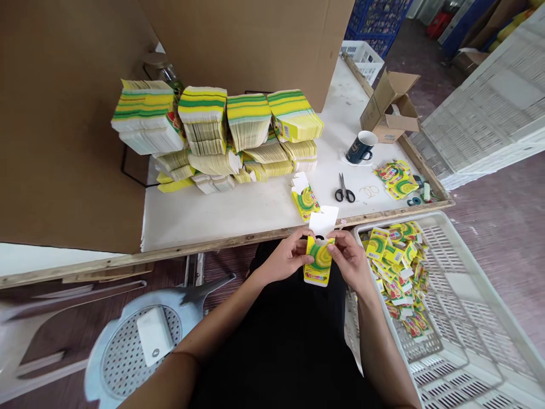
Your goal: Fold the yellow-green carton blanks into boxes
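Between my two hands is a small yellow and green carton (318, 261) with its white top flap standing up. My left hand (292, 254) pinches its left side, thumb on the printed front. On the other side my right hand (349, 255) grips the upper right edge with thumb and fingers. Just beyond, a flat yellow carton (305, 199) lies on the white table (255, 210) near its front edge. Bundled stacks of flat cartons (202, 122) stand in rows at the back left.
Black scissors (344, 190), a dark mug (361, 146), rubber bands and a pile of cartons (398, 179) are on the table's right. A white crate (472, 284) holding many cartons is at my right. A grey stool (110, 341) with a white object stands lower left.
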Action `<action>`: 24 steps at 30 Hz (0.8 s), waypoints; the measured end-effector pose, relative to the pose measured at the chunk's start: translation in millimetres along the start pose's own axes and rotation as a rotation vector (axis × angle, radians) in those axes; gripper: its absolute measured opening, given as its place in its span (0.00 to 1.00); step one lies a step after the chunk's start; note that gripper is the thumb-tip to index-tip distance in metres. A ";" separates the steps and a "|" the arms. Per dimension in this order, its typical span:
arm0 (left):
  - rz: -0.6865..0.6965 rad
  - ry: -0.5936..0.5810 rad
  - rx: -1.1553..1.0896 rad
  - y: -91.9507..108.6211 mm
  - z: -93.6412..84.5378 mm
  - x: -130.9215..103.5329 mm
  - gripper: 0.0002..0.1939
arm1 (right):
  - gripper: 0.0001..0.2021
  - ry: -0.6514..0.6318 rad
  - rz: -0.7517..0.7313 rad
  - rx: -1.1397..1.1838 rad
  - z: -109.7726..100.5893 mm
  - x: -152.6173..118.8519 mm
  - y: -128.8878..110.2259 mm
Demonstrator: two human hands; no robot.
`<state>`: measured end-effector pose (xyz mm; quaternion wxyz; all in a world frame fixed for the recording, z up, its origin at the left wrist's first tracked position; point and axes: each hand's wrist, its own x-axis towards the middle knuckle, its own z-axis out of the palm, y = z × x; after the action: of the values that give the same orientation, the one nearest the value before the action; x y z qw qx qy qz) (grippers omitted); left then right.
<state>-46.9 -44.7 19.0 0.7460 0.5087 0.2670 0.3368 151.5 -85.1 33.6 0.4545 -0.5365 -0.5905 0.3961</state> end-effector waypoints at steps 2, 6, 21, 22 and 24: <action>-0.039 -0.033 -0.022 -0.9 1.0 -1.4 0.28 | 0.08 0.003 -0.011 -0.045 -1.6 -1.6 -2.5; -0.074 -0.057 -0.040 0.6 1.3 -0.8 0.46 | 0.10 0.081 -0.106 -0.096 2.4 -1.8 -2.2; 0.053 0.069 0.248 -9.0 1.6 0.3 0.28 | 0.20 0.002 0.121 -0.194 -2.0 2.9 -3.4; 0.051 0.049 0.247 -9.0 2.0 0.0 0.28 | 0.19 0.006 0.143 -0.216 0.1 4.0 -2.7; 0.052 0.022 0.234 -8.5 2.4 0.2 0.29 | 0.16 0.026 0.158 -0.264 4.0 6.2 -2.4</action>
<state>-43.0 -48.2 11.8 0.6697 0.5951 0.2994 0.3282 146.9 -79.1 35.5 0.3552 -0.6415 -0.5875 0.3424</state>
